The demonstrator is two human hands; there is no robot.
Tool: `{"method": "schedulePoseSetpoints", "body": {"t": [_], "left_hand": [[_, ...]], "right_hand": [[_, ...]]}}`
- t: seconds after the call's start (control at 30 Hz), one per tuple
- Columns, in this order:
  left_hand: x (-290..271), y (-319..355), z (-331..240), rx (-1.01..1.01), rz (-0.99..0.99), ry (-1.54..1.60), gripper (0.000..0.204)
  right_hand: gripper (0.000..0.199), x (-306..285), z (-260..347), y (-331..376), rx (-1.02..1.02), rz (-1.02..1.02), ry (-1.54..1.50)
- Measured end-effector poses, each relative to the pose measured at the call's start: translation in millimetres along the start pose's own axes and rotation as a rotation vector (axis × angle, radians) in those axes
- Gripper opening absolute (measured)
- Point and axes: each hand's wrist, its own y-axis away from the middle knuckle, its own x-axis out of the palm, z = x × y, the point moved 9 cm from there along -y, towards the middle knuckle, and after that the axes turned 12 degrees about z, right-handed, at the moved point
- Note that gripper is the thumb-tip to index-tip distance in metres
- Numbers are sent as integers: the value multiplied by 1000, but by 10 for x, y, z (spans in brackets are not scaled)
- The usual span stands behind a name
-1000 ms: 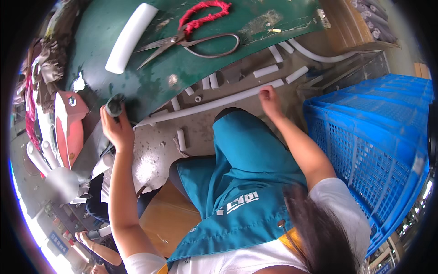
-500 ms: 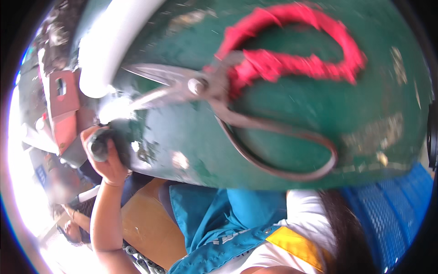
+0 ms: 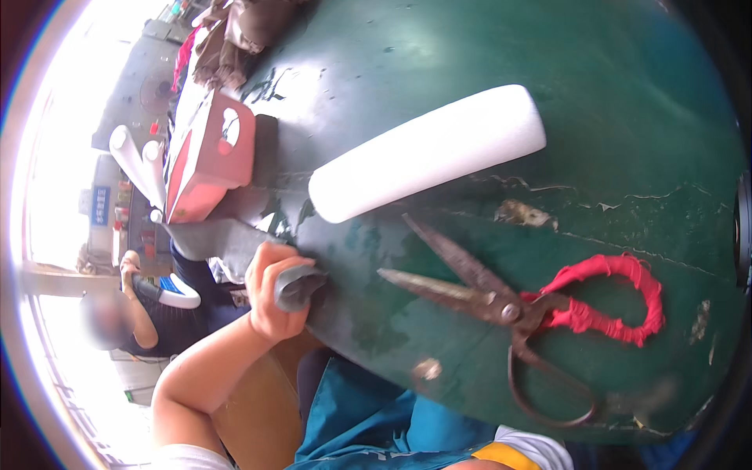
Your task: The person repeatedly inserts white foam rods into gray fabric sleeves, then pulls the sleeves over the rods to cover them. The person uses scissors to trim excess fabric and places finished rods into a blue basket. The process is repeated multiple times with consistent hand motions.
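1. Your left hand (image 3: 268,296) was at the rim of the green bench (image 3: 439,47), its fingers (image 3: 270,262) clamped on the grey cloth (image 3: 299,287).
2. That cloth showed on both sides of your grip — a rolled, hollow end at the right, and a flatter stretch at the left reaching toward the foot of the pink box (image 3: 239,149).
3. Your right hand was out of view, so I could not tell how its fingers stood.
4. The white roll (image 3: 431,153) lay slantwise on the bench, beyond your left hand and to its right.
5. The scissors (image 3: 509,312) lay to the right of that hand, blades apart and pointing left — one tip near the roll, one handle wrapped in red, the other bare.
6. White tubes (image 3: 139,164) showed just left of the pink box, with brown cloths (image 3: 227,47) piled beyond it.
7. Your teal apron (image 3: 356,411) showed below the bench's near edge.
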Motion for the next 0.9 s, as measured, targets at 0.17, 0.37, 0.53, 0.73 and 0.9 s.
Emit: {"method": "schedulePoseSetpoints", "body": {"t": [0.17, 0.37, 0.53, 0.73, 0.9], "left_hand": [[-43, -86, -30, 36, -69, 61, 30], [-113, -72, -63, 38, -154, -7, 30], [-58, 53, -22, 12, -262, -12, 22], [-524, 564, -392, -33, -524, 3, 29], [-1103, 1274, -706, -143, -691, 41, 33]], "right_hand": [[38, -650, 338, 367, -128, -240, -64], [43, -1646, 1090, 1055, -423, -614, -190], [47, -2325, 1818, 2144, -800, -708, -456], [37, -3054, 2071, 4192, -1119, -499, -667], [35, -3766, 2604, 6071, -1840, -779, -481]]}}
